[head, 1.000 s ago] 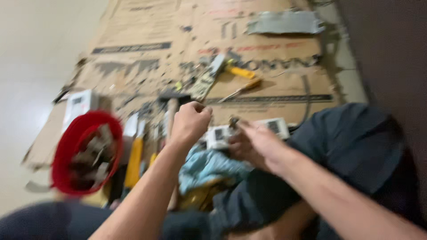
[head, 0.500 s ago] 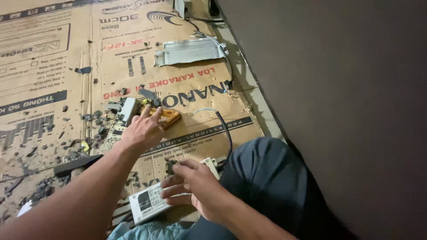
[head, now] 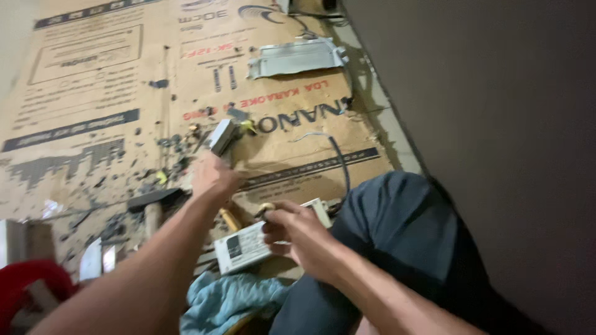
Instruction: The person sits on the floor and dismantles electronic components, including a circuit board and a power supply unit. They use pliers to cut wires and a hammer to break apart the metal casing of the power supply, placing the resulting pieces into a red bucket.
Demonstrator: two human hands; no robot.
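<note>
My left hand is closed around a tool with a grey metal head and a bit of yellow beside it; the handle is hidden in my fist. My right hand pinches a small round part over a white rectangular electronic box that lies on the cardboard by my knee. The two hands are a short way apart, the left one farther from me.
A flattened cardboard sheet covers the floor, strewn with small debris. A bent grey metal plate lies far ahead. A hammer, a black cable, a blue cloth and a red container are nearby. A dark wall stands at the right.
My left hand reached out to the tool on the cardboard, closed on it and drew it back toward me. My right hand stayed at the white box. The view swung right.
</note>
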